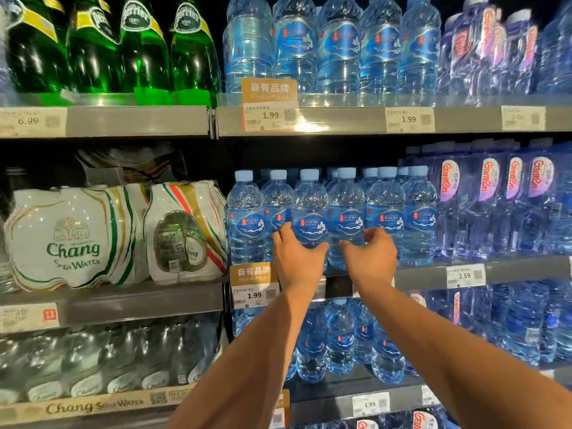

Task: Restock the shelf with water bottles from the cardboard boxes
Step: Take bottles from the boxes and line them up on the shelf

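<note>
Axis: left bottle [309, 205] and right bottle [346, 209] both stand upright, long axis vertical, caps up, labels facing outward.
Place: side by side in the front row of the middle shelf [427, 275], touching or nearly so, with matching bottles on either side and behind.
Left hand [297, 261]: curled round the left bottle's lower body, thumb on one side and fingers on the other.
Right hand [371, 261]: wrapped the same way round the right bottle's lower body.
Shelf contents: blue-labelled water in the centre bay, purple-labelled bottles [495, 205] to the right, Chang soda water packs [71, 239] to the left.
Look: clear ribbed plastic, pale blue caps, blue labels with a white wave motif and a small red mark.
Price tag [254, 295]: on the shelf edge just left of the left hand's wrist, reading 1.99.
</note>
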The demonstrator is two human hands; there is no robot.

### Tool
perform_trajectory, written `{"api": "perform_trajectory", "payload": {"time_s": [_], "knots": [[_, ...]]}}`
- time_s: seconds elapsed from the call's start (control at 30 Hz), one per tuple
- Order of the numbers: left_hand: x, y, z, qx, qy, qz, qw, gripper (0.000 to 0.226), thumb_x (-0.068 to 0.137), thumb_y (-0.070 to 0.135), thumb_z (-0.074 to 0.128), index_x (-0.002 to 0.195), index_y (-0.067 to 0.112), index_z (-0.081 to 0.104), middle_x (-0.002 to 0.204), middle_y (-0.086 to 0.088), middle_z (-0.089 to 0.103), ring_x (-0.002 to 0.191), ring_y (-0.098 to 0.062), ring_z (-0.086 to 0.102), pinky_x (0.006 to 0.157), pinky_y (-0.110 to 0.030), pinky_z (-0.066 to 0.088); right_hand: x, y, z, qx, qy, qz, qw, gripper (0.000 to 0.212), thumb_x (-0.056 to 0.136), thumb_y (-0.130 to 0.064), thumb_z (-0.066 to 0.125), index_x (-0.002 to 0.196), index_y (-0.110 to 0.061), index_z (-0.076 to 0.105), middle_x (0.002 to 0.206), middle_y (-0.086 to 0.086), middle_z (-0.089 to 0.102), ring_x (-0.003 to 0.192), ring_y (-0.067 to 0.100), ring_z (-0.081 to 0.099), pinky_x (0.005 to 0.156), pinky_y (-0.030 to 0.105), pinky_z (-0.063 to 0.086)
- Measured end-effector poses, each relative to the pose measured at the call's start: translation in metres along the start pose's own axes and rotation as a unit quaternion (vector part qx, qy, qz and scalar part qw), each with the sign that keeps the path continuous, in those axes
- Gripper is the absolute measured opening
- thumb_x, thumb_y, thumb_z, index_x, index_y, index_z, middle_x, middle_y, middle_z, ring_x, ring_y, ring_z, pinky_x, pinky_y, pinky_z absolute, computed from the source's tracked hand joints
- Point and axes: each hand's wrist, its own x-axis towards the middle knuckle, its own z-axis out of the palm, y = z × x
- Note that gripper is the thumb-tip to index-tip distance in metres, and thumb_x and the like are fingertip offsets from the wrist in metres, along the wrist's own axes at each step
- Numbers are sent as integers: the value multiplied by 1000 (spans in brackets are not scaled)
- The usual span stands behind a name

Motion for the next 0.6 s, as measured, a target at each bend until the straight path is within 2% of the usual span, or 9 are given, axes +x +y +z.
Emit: {"api": "perform_trajectory", "payload": {"time_s": [0.07, 0.23, 0.3, 0.43, 0.6], "knots": [[0, 0, -2, 5, 0, 0, 1000, 73, 75, 39, 74, 136, 17, 40, 129, 0, 46, 113, -21, 50, 81, -29, 40, 0, 0, -1, -7, -5, -3, 1000, 57, 75, -27, 77, 122, -7, 53, 123, 9, 56, 107, 29, 57, 81, 34, 42], [1, 2, -8, 0, 3, -5, 1000, 71, 73, 39, 75, 134, 19, 45, 126, 1, 53, 107, -17, 53, 79, -29, 41, 1, -6, 1, -42, -18, 6, 999, 75, 67, -38, 84, 127, -7, 51, 127, 9, 55, 110, 29, 57, 85, 38, 48], [1, 1, -9, 0, 4, -2, 1000, 70, 73, 40, 77, 132, 18, 47, 123, 0, 55, 100, -15, 52, 75, -26, 37, 1, -6, 1, -45, -14, 12, 999, 73, 67, -37, 84, 126, -8, 52, 126, 8, 56, 108, 28, 58, 83, 37, 47], [0, 1, -10, 3, 8, 2, 1000, 74, 72, 41, 79, 133, 15, 47, 122, -4, 59, 108, -22, 56, 77, -27, 39, 2, -4, -1, -36, -9, 20, 999, 64, 70, -34, 82, 122, -9, 55, 122, 7, 60, 106, 28, 59, 85, 37, 47], [-2, 1, -5, 9, 12, 17, 1000, 72, 71, 42, 80, 129, 13, 50, 119, -5, 60, 106, -23, 58, 76, -27, 39, 2, 0, -3, -31, -3, 16, 999, 54, 73, -30, 80, 118, -8, 59, 112, 8, 63, 98, 26, 61, 80, 33, 45]]}}
